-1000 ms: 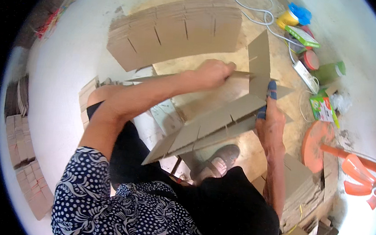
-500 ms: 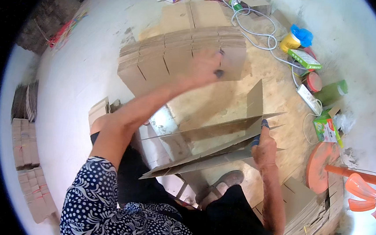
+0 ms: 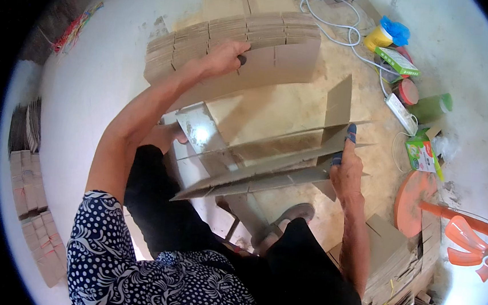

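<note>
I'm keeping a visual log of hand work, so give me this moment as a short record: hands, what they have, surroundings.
Left hand: grip on the top edge of a brown slotted cardboard sheet
Sheet's place: front of an upright row of similar sheets
Right hand: grip closed on crossed brown cardboard strips
Finger coverings: dark, on both hands
Person's right: orange plastic fan, white rectangular power strip, green cylindrical container

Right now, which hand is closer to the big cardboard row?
Left: the left hand grips the cardboard row at its front; the right hand holds slotted pieces apart from it, farther right.
</note>
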The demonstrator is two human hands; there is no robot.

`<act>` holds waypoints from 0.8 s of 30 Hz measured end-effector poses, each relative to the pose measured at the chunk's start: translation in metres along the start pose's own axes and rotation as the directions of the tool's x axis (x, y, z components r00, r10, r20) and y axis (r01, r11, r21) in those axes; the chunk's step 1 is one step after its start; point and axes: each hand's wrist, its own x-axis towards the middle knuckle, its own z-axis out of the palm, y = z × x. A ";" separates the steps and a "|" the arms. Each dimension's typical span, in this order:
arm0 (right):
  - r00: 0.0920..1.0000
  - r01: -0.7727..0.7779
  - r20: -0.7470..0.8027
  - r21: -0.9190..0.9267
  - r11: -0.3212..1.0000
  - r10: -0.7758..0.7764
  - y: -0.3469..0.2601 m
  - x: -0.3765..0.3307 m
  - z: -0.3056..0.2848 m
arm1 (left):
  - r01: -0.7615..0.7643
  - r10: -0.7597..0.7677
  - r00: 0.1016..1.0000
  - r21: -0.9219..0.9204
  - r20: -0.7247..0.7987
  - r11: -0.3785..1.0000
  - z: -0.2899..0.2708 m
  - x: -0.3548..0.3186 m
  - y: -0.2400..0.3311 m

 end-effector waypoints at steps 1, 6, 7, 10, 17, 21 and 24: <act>0.998 0.057 -0.016 -0.040 0.998 -0.058 0.002 0.000 0.003 | 0.025 -0.020 0.999 -0.117 0.044 0.993 0.006 -0.004 -0.005; 0.991 0.084 -0.090 -0.125 0.989 -0.096 0.001 -0.012 -0.006 | 0.002 -0.006 0.997 0.050 0.073 0.999 0.041 -0.010 0.031; 0.986 0.107 -0.111 -0.128 0.986 -0.121 0.004 -0.015 -0.003 | 0.003 -0.011 0.996 0.089 0.086 0.996 0.043 -0.018 0.048; 0.991 0.073 -0.102 -0.104 0.992 -0.083 -0.005 -0.024 -0.010 | 0.012 -0.028 0.986 0.103 0.161 0.995 0.048 -0.037 0.084; 0.976 0.149 -0.154 -0.028 0.988 -0.152 -0.003 -0.038 -0.021 | 0.016 -0.018 1.000 0.215 0.008 0.976 0.075 -0.046 0.103; 0.961 0.155 -0.239 0.041 0.987 -0.141 0.002 -0.037 -0.019 | 0.040 -0.037 0.999 0.196 -0.018 0.980 0.078 -0.040 0.110; 0.974 0.103 -0.204 0.011 0.995 -0.099 0.009 -0.033 -0.022 | -0.014 0.013 1.000 0.168 0.009 0.986 0.080 -0.035 0.123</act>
